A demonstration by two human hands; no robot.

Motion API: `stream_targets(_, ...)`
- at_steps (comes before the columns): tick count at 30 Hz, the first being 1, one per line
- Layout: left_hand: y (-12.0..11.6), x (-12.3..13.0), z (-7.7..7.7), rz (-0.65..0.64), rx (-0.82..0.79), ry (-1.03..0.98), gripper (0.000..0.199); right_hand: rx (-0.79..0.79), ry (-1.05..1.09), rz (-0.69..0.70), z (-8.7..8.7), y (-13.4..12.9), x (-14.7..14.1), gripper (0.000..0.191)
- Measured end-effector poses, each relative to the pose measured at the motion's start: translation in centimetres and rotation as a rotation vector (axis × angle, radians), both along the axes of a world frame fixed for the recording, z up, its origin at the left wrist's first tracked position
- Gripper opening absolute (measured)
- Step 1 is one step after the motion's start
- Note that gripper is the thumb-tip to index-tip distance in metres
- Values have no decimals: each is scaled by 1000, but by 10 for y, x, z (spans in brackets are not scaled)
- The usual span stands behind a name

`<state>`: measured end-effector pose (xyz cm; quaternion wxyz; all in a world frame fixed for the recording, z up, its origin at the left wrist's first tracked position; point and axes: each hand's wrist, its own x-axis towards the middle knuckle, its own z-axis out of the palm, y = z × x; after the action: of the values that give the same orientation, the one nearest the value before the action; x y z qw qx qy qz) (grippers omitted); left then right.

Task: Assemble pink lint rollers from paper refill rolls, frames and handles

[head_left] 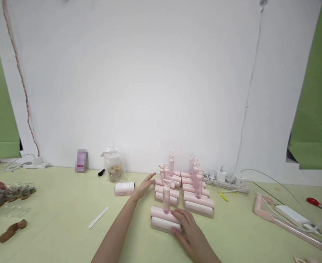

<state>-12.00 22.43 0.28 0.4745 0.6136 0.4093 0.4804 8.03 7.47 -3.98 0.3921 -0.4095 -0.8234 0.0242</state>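
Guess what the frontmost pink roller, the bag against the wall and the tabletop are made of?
Pink roller: probably moulded plastic, smooth with soft shine; its upright handle looks translucent. Its white roll could be paper or film.
Bag: likely clear plastic film, glossy and creased, with contents showing through.
Tabletop: pale green, mostly matte; vinyl or painted board, I can't tell.

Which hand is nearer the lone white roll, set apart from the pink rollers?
Left. The left hand is just right of the white roll; the right hand is farther right, on the front pink roller.
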Motion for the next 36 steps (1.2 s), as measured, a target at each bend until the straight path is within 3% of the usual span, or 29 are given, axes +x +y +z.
stream_targets(4, 16, 8, -18, -52, -5, -21, 44, -14, -26, -11, 0, -2, 0, 34)
stream_targets(8, 20, 16, -30, 11, 9, -52, 52, -3, -32, -35, 1, -3, -1, 34)
stream_targets(13, 18, 24, -38, 66, 32, -41, 44, 3, -56, -42, 0, -4, -1, 33)
stream_targets(21, 3, 27, -43, 301, 127, 77, 30, 6, -64, -59, 1, -4, -2, 32)
stream_targets(29, -14, 23, -49, 68, 155, 160, 43, 16, -77, -38, -5, 0, 0, 32)
stream_targets(36, -27, 22, -41, -128, 192, 68, 32, 14, -80, -29, -5, -1, 0, 33)
